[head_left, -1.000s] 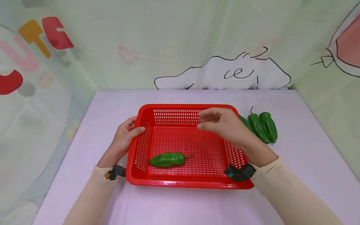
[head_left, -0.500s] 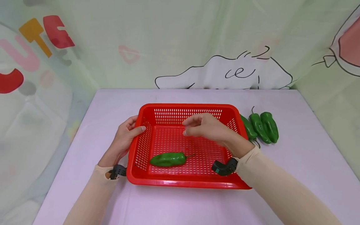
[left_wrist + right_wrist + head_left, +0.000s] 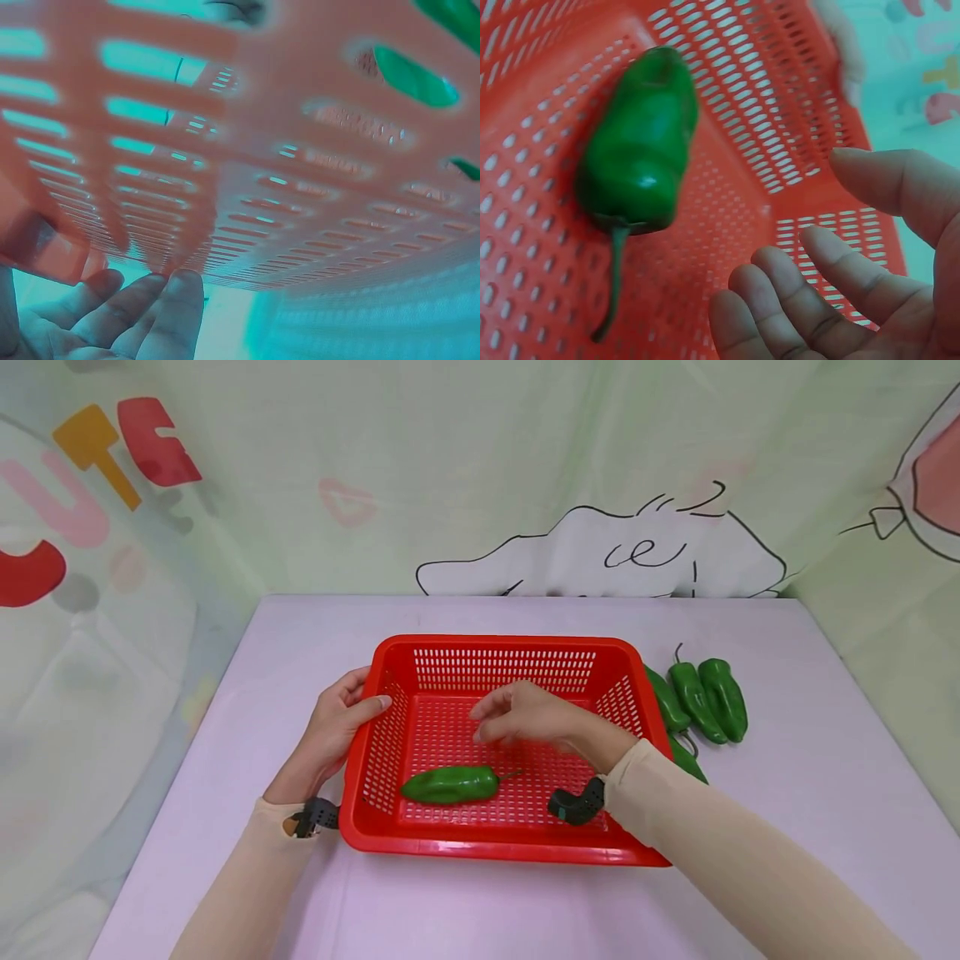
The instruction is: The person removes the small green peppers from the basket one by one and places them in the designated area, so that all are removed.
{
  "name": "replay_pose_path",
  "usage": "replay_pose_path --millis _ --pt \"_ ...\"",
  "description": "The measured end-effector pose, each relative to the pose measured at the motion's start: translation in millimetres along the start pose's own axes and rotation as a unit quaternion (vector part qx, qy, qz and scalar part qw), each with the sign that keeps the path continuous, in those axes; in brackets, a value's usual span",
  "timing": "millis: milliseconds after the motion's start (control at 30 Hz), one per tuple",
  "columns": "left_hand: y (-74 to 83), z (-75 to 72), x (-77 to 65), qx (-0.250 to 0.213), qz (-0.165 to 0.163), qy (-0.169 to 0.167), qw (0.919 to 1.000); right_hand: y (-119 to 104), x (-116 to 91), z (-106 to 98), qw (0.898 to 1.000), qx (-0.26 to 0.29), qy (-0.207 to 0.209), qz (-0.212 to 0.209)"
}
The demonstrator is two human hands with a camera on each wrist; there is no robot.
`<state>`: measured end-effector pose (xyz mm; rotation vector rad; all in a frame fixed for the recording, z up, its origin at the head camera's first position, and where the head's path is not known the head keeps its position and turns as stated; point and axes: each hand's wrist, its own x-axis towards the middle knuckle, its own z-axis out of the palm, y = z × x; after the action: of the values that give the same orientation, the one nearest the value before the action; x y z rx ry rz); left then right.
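My left hand [image 3: 337, 727] grips the left side of a red plastic basket [image 3: 502, 853], thumb over the rim. In the left wrist view, the fingers [image 3: 172, 319] reach the outside of its slotted wall [image 3: 165, 105]. One green pepper [image 3: 450, 785] lies in the basket near the front left, its stem pointing right. My right hand [image 3: 528, 717] is over the basket's middle, behind and to the right of that pepper. Its fingers are loosely bent, thumb apart, holding nothing. The right wrist view shows the pepper [image 3: 641, 142] beside the bare fingertips [image 3: 765, 274].
Several more green peppers [image 3: 693, 697] lie on the pale table [image 3: 465, 910] right of the basket, some partly hidden by its rim and my right sleeve [image 3: 690, 810]. A printed cloth [image 3: 315, 460] hangs behind and at both sides.
My right hand has moved left and a little towards me over the basket, uncovering more of the peppers on the right. The left hand, basket and pepper inside stay in place.
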<state>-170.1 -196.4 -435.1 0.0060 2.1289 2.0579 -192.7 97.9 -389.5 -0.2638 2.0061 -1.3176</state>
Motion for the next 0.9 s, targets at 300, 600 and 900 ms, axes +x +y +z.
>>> replay_pose_path --millis 300,600,900 --pt "1.6 0.6 0.6 -0.003 -0.003 0.001 1.0000 6.2 7.4 7.7 0.999 -0.003 -0.030 0.028" --pt "1.8 0.3 0.7 -0.001 -0.002 0.001 1.0000 8.4 13.8 15.5 0.998 -0.013 -0.052 0.028" --pt "1.8 0.2 1.1 -0.004 -0.005 0.001 1.0000 10.9 17.9 22.1 0.996 -0.023 -0.076 0.038"
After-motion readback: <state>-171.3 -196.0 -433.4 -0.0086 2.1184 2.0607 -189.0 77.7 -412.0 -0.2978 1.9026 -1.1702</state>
